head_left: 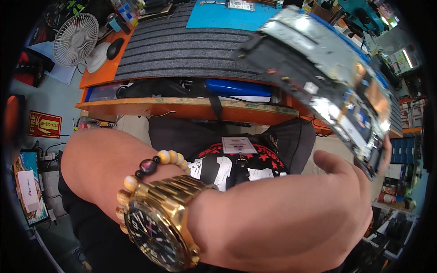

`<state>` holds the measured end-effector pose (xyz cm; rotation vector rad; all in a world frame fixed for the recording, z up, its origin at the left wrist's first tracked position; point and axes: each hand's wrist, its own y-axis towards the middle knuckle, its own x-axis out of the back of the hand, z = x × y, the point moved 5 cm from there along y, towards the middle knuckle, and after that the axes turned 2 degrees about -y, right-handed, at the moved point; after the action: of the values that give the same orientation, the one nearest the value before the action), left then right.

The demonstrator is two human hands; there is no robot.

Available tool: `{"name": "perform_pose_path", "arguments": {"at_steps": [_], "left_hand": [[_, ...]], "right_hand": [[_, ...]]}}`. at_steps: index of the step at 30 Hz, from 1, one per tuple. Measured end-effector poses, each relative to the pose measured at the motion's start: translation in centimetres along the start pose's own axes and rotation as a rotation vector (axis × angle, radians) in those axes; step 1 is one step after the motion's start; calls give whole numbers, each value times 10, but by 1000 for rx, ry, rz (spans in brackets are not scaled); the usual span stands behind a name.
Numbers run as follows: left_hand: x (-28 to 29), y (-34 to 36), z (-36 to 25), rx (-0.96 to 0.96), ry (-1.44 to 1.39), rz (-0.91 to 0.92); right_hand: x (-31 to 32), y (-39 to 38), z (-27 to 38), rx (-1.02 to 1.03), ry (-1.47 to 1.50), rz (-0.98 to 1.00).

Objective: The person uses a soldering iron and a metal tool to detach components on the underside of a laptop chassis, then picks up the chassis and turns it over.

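Observation:
An opened-up laptop base (318, 77), its circuit boards and black and silver inner parts bared, hangs tilted in the air on the right, smeared by motion. My left hand (309, 214) reaches across from the left, very close, fingers curled at the laptop's lower corner. On that wrist are a gold watch (157, 234) and a beaded bracelet (148, 166). A strip of finger (386, 152) shows along the laptop's right edge; which hand it belongs to I cannot tell. My right forearm does not show, and the rest of my right hand is hidden.
A grey ribbed mat (177, 50) covers the orange desk, with a light blue mat (227, 16) at the back. Below, a pulled-out drawer (182, 107) holds a blue object (239, 86) and dark straps. A white fan (76, 40) and black mouse (115, 48) stand left.

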<state>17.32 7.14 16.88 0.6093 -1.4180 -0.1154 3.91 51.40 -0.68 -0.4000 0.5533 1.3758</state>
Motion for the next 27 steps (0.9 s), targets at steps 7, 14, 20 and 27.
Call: {"name": "perform_pose_path", "arguments": {"at_steps": [7, 14, 20, 27], "left_hand": [[1, 9, 3, -14, -39, -18], [4, -7, 31, 50, -89, -49], [-23, -74, 122, 377, -33, -73], [-33, -247, 193, 1072, 73, -225]], "right_hand": [[68, -40, 116, 223, 203, 300], [156, -52, 197, 441, 213, 46], [256, -2, 228, 600, 184, 20], [380, 112, 217, 598, -88, -680]]}}
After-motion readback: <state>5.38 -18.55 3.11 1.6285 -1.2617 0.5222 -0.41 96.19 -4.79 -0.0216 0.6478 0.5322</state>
